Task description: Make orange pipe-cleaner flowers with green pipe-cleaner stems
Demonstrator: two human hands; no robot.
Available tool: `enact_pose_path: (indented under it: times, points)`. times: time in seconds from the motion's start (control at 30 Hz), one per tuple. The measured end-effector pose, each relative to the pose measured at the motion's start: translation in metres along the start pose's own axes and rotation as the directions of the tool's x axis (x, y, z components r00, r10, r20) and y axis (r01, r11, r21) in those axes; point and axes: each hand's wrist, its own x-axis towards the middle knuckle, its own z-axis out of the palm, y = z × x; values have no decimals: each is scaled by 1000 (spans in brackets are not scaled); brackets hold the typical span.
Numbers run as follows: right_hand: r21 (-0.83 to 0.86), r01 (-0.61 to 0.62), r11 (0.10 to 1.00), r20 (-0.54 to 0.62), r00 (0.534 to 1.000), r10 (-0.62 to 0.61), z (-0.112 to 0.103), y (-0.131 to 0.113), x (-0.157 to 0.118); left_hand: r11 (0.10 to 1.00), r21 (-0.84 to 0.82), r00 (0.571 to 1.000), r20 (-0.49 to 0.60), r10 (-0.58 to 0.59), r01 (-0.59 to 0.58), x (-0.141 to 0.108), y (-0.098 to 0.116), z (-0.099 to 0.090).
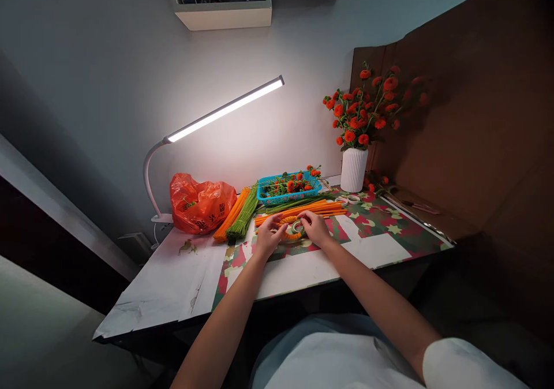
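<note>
An orange coiled fuzzy strip (293,236) curves between my two hands over the table's middle. My left hand (269,236) has its fingers closed on the strip's left side. At the other end, my right hand (315,228) is bent inward beside a small roll of tape (297,226), fingertips pressed together; what they pinch is too small to tell. Just behind the hands lie loose orange stems (320,207). Two more tape rolls (354,199) rest to the right of those stems.
A blue basket (265,195) of orange flowers stands behind the stems. Bundles of orange (234,213) and green stems (244,216) and a red plastic bag (201,201) are left, near a lit lamp (225,109). A white vase (354,171) with flowers stands back right; pliers (419,206) lie right.
</note>
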Motion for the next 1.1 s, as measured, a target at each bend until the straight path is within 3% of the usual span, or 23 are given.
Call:
enact_pose_path:
  times: [0.13,0.37,0.77,1.1]
  points:
    - [109,-70,992,-45,996,75,2,4,2,993,-86,996,-41,-80,76,1,-2,0]
    - [284,-137,949,0,990,143,5,5,3,980,-153,984,-106,-142,125,2,-7,-1]
    - [208,-109,972,-78,989,128,3,3,3,999,1,995,-83,49,-50,1,-9,0]
    - [140,-52,989,-74,995,63,1,2,2,991,67,993,-15,120,-119,-2,2,-1]
